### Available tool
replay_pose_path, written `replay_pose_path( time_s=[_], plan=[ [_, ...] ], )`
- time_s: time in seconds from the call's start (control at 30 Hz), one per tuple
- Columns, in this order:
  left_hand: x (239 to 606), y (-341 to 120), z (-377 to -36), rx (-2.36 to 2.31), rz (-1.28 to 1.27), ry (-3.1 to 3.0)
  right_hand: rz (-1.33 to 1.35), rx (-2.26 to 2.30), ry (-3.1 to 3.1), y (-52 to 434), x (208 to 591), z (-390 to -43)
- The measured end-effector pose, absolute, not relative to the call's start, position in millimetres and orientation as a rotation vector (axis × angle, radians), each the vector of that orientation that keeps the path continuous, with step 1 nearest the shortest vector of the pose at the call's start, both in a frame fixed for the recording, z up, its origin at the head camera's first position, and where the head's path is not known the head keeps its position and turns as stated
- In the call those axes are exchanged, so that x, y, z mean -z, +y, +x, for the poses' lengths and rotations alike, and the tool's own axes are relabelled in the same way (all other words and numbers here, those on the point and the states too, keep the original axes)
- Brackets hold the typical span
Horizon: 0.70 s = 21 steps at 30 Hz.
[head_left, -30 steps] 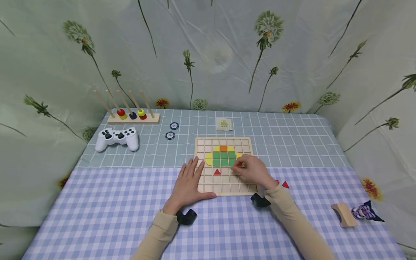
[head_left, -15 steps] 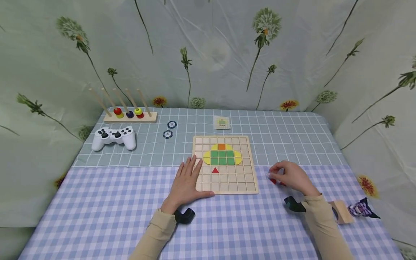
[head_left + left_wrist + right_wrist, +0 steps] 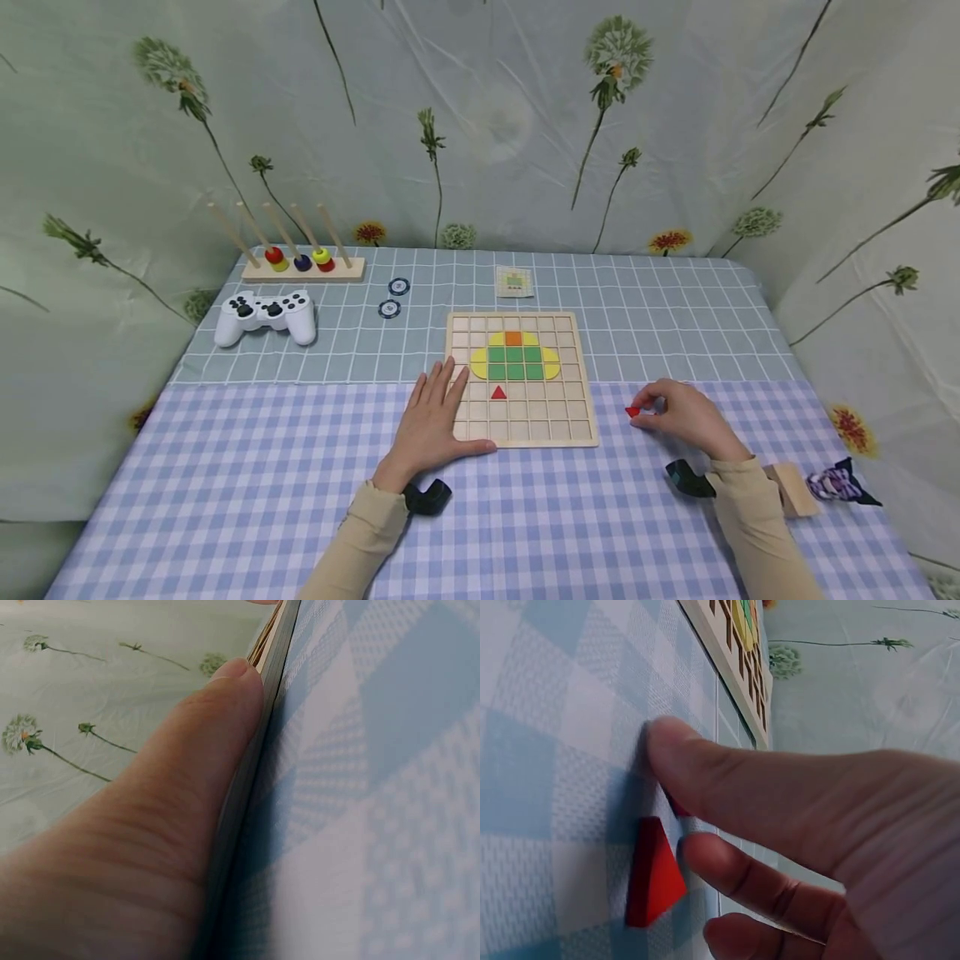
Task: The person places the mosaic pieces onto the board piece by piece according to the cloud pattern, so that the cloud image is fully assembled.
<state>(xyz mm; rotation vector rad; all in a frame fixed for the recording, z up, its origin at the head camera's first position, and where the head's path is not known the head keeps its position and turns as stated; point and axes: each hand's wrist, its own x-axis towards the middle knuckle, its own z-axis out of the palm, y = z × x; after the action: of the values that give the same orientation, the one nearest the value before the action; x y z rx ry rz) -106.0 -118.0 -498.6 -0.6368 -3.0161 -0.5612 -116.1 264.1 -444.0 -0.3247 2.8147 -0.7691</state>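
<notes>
My left hand [image 3: 429, 429] lies with spread fingers over the left edge of a wooden grid board [image 3: 558, 429], its thumb [image 3: 202, 727] along the near edge. On the board, green squares [image 3: 515, 363], yellow rounded pieces [image 3: 552, 363] and an orange square [image 3: 513, 338] form a shape. A red triangle block [image 3: 498, 393] sits below them. To the right of the board, my right hand [image 3: 684, 417] pinches a red triangle block [image 3: 632, 411] between thumb and finger, mostly hidden by the thumb in the right wrist view. Another red triangle block [image 3: 656, 877] rests on the cloth by the fingers.
A pattern card [image 3: 514, 282] lies behind the board. Two poker chips [image 3: 389, 309], a white game controller [image 3: 267, 315] and a peg stand with rings [image 3: 303, 271] are at the back left. A wooden block [image 3: 797, 492] and a small patterned item [image 3: 836, 483] are at right.
My right hand has moved from the board to the red triangle blocks at the right and taken hold of one. A yellow piece now shows at the shape's right side. My left hand stays put.
</notes>
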Motion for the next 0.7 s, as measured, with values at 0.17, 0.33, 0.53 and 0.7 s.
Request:
replay_pose_path(
  time_s=[0.17,0.33,0.53,0.7],
  plan=[
    [498,-118,-106,0.571,-0.637,-3.014,-0.414,0.864,2.816,261,447,-116],
    [499,-117,-106,0.574,-0.645,-3.019,-0.473,0.912,2.853,253,449,-116],
    [499,-117,-107,0.571,-0.636,-3.013,-0.43,0.947,2.87,226,447,-124],
    [498,-117,-106,0.588,-0.643,-3.003,-0.44,1.021,2.84,196,444,-132]
  ],
)
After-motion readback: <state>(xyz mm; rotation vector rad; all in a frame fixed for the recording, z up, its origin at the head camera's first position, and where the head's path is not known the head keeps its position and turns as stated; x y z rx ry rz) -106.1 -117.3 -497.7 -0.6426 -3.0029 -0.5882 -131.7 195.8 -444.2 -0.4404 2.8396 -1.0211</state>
